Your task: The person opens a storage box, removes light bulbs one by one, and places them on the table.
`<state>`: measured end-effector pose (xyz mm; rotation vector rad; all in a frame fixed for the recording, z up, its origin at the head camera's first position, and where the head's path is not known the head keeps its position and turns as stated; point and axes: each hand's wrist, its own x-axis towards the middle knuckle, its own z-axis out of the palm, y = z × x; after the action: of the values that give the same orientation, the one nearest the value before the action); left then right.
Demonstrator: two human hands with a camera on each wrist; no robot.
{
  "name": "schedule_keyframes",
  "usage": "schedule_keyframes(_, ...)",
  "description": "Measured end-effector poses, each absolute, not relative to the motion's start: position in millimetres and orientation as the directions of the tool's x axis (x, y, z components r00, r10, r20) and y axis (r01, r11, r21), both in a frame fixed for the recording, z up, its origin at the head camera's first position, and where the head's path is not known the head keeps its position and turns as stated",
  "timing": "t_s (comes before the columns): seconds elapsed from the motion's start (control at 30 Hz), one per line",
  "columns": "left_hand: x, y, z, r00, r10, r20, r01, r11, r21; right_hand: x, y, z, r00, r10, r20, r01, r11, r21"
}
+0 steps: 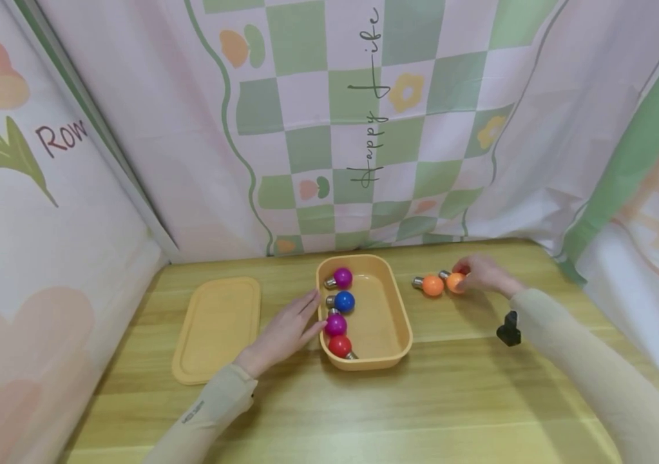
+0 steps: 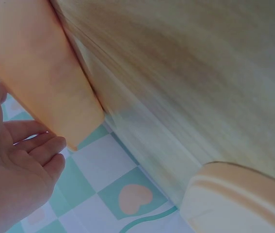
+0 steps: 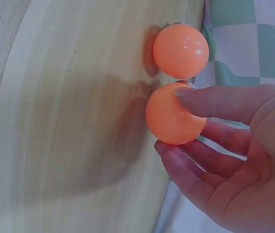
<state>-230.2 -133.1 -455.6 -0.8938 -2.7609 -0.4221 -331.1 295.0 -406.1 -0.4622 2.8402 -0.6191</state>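
My right hand (image 1: 482, 274) holds an orange light bulb (image 3: 173, 116) at the table's right side. Its thumb lies on the round globe and the fingers curl behind it. A second orange bulb (image 1: 432, 285) lies close beside that one, its metal base pointing left. My left hand (image 1: 283, 332) rests against the left wall of a yellow-orange box (image 1: 403, 322), fingers relaxed and fairly straight. Along that wall inside the box lie two purple bulbs, one of them upper (image 1: 343, 278), a blue bulb (image 1: 344, 301) and a red bulb (image 1: 340, 347).
A flat yellow-orange lid (image 1: 219, 328) lies on the wooden table (image 1: 352, 412) to the left of the box. Patterned curtains (image 1: 358, 129) hang behind the table and at both sides. A small black object (image 1: 509, 330) shows at the right sleeve.
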Motion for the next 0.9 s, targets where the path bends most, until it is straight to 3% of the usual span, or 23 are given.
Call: schedule_keyframes(0.9, -228.6, -133.6, -453.5, -0.795, 0.543, 0.271, 0.598, 0.777, 0.195, -334.9, 291.6, -412.3, -0.929, -0.323, -0.179, -0.208, 0.858, -0.47)
